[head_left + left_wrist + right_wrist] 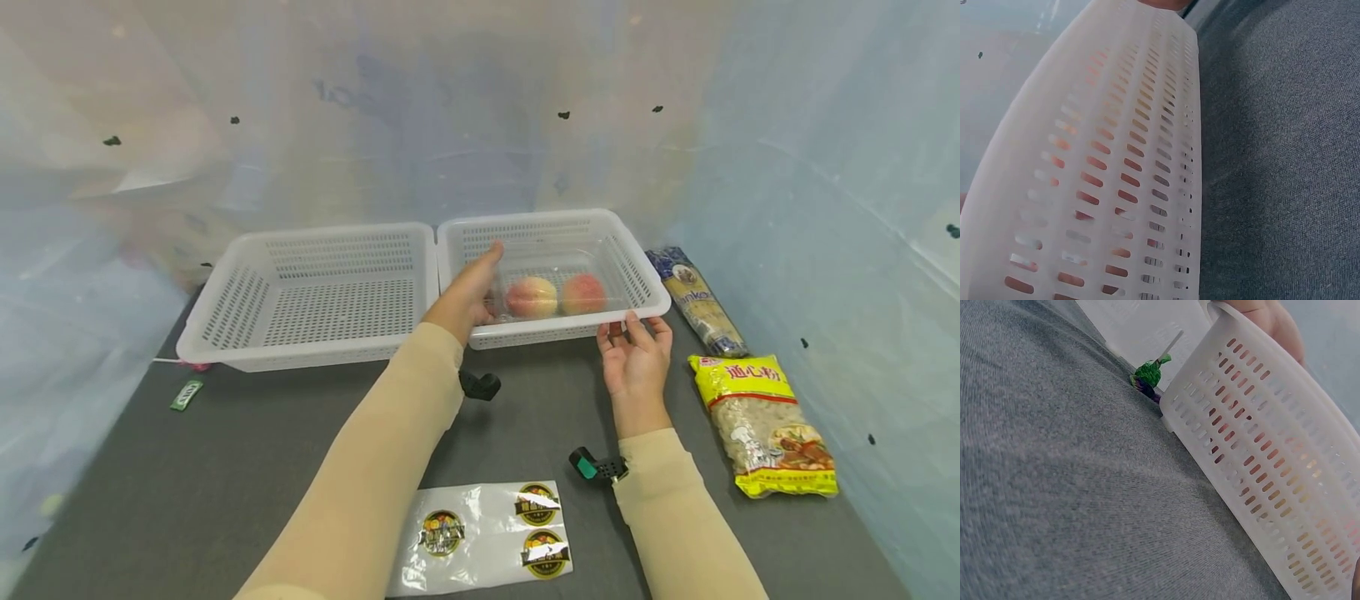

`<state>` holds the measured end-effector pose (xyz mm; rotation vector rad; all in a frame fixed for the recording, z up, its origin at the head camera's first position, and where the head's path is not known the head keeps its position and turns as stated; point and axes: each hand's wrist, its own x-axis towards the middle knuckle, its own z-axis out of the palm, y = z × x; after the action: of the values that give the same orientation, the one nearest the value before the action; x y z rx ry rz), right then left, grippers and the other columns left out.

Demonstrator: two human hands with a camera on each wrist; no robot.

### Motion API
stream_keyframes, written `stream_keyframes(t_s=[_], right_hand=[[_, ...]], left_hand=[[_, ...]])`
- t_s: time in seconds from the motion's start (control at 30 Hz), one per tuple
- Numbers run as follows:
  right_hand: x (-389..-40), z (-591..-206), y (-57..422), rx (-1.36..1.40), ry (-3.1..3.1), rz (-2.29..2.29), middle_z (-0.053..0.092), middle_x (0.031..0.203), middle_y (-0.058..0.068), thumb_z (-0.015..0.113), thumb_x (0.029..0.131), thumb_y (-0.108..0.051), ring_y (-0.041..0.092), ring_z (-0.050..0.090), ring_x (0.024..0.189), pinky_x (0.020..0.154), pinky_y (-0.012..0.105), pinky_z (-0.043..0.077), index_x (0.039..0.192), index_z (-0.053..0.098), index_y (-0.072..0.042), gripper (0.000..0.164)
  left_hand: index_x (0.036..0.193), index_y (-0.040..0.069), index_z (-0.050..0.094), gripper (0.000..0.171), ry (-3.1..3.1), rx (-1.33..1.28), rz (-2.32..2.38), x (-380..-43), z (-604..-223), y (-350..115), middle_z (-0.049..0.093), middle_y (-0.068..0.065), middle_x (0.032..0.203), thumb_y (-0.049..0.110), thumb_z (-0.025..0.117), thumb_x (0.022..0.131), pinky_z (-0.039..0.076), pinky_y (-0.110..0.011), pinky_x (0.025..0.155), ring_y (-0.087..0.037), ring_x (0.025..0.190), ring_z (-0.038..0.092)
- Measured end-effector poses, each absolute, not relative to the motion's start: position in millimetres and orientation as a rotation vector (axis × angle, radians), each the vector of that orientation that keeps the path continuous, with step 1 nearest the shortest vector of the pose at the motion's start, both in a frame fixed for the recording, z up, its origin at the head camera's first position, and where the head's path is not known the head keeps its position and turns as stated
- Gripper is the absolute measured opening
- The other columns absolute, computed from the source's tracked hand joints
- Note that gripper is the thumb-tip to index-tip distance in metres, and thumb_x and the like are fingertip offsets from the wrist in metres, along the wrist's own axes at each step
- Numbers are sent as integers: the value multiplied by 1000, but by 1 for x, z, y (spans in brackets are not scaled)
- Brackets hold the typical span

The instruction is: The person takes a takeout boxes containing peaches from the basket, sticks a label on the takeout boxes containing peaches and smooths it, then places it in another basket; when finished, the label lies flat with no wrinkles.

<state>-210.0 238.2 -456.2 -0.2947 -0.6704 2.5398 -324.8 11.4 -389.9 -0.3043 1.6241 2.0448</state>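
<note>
A clear plastic box (561, 258) with two peaches (532, 297) showing in it lies inside the right white basket (540, 219). My left hand (468, 292) reaches over the basket's front left part and grips the left end of the box, thumb up, other fingers partly hidden. At the front right, my right hand (637, 358) holds the basket's rim, palm up, with fingertips curled beneath it. Both wrist views show the basket's slotted wall (1135, 162) from outside, peach colours showing through the slots.
A second white basket (337, 312) stands at the left beside a small green packet (186, 395). A wrapped lollipop (1149, 374) lies by the baskets. On the right are a noodle pack (697, 304) and a yellow macaroni bag (765, 425). A white stickered plastic bag (480, 537) lies in front.
</note>
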Motion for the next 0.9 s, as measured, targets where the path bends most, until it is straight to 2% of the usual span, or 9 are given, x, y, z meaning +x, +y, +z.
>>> stream_keyframes(t_s=[0.1,0.2,0.3,0.37,0.53,0.73,0.83,0.9], right_hand=[[-211,-456,237,-296,-670,2538,41,153,19,66,107,2,26,53,96,75,34,58,135,42,-12,39],[-212,-456,237,-303,-664,2546,41,153,19,66,107,2,26,54,95,75,34,58,134,42,-13,39],[-212,-456,238,-312,-651,2554,42,153,18,66,107,3,26,53,94,75,34,58,134,42,-13,39],[-212,-456,239,-315,-646,2554,42,153,18,65,107,4,26,53,94,75,34,58,134,42,-13,39],[-212,-456,239,-305,-658,2557,41,154,19,64,108,3,26,52,95,76,34,58,135,41,-12,39],[-212,-456,240,-306,-644,2563,41,154,18,65,107,3,26,52,95,75,34,57,135,41,-13,40],[-211,-457,240,-306,-659,2561,40,156,18,66,107,2,26,53,95,76,34,57,136,41,-13,41],[-211,-457,240,-314,-655,2565,39,157,18,66,107,2,25,53,96,76,34,57,136,41,-13,41]], left_hand=[[173,12,24,94,1620,-303,2028,-325,-391,11,30,-29,168,62,65,104,35,-72,115,-50,144,43],[173,14,25,91,1613,-300,1996,-325,-391,12,30,-29,168,46,74,104,40,-69,114,-50,144,45],[174,15,26,88,1607,-278,1973,-325,-392,14,30,-26,169,31,77,103,43,-66,112,-52,144,45],[173,15,27,86,1613,-260,1969,-325,-392,14,30,-25,169,27,76,103,45,-65,111,-53,144,44],[171,13,31,85,1666,-262,1971,-323,-393,15,34,-24,165,27,76,100,47,-66,108,-53,141,46],[169,10,30,89,1725,-266,1952,-320,-394,17,35,-22,164,31,78,97,52,-62,104,-46,138,49],[169,9,28,92,1749,-257,1961,-318,-395,17,34,-22,166,32,79,95,56,-59,99,-43,135,51],[168,9,32,90,1769,-251,1962,-317,-396,17,34,-21,167,33,79,95,60,-55,94,-42,132,52]])
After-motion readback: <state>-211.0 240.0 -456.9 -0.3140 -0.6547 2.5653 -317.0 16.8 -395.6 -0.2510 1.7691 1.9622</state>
